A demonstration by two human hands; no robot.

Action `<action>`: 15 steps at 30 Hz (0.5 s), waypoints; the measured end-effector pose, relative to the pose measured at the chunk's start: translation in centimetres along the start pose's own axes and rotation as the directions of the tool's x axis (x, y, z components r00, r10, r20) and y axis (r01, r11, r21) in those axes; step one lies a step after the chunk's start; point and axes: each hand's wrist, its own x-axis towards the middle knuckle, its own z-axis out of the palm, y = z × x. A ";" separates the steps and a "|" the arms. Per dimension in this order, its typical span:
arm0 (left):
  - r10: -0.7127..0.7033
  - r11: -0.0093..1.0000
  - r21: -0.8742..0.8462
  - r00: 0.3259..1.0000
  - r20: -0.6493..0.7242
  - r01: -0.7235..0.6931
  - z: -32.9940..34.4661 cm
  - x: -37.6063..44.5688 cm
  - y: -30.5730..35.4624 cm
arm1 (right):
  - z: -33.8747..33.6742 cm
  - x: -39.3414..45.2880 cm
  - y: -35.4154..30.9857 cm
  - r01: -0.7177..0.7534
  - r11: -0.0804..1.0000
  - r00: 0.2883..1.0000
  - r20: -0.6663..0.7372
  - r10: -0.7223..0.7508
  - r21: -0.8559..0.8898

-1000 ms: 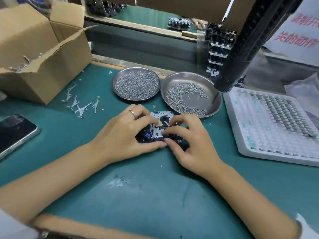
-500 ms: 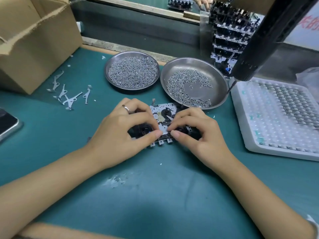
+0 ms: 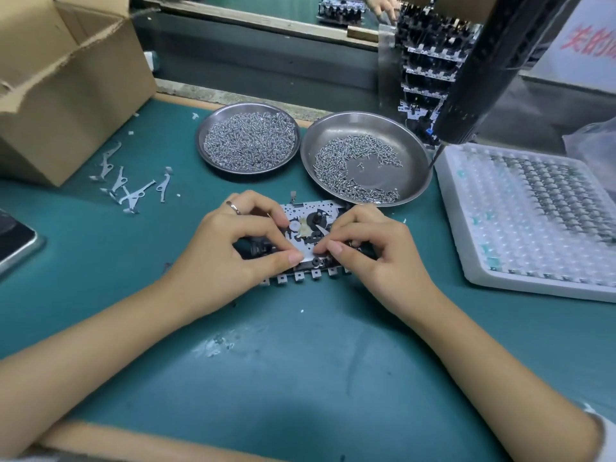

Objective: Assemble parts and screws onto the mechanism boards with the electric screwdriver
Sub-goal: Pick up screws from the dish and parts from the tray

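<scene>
A metal mechanism board point(image 3: 308, 225) with black gears and a white cog lies flat on the green mat. My left hand point(image 3: 230, 248), a ring on one finger, curls over its left side, thumb and forefinger pinching a small flat metal part at the board's middle. My right hand point(image 3: 373, 248) curls over the right side, fingertips meeting the same part. The black electric screwdriver point(image 3: 483, 75) hangs above the right dish, its bit pointing down. Two steel dishes hold screws: a full left dish point(image 3: 248, 140) and a partly filled right dish point(image 3: 365, 158).
A cardboard box point(image 3: 66, 85) stands at the back left, several loose metal levers point(image 3: 130, 185) beside it. A phone point(image 3: 13, 241) lies at the left edge. A white parts tray point(image 3: 533, 215) sits on the right. Stacked finished boards point(image 3: 430, 65) stand behind the dishes.
The view has tilted down and closer. Both hands stay on the board, their fingertips shifting slightly toward its near middle edge.
</scene>
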 end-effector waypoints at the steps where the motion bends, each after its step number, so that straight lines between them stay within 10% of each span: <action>1: 0.010 1.000 -0.002 1.000 0.018 -0.010 -0.1 0.1 -0.1 | 0.0 -0.1 -0.1 -0.003 1.000 1.000 -0.003 0.003 0.020; 8: 0.404 0.827 0.448 0.914 -0.050 -0.341 -1.5 0.4 -0.7 | 0.3 -0.1 0.0 0.028 0.992 0.987 -0.160 -0.009 0.119; 15: -0.007 0.791 0.575 0.943 -0.333 0.209 -6.3 5.0 -2.4 | 0.2 0.0 0.3 0.059 0.998 0.925 -0.376 -0.058 -0.008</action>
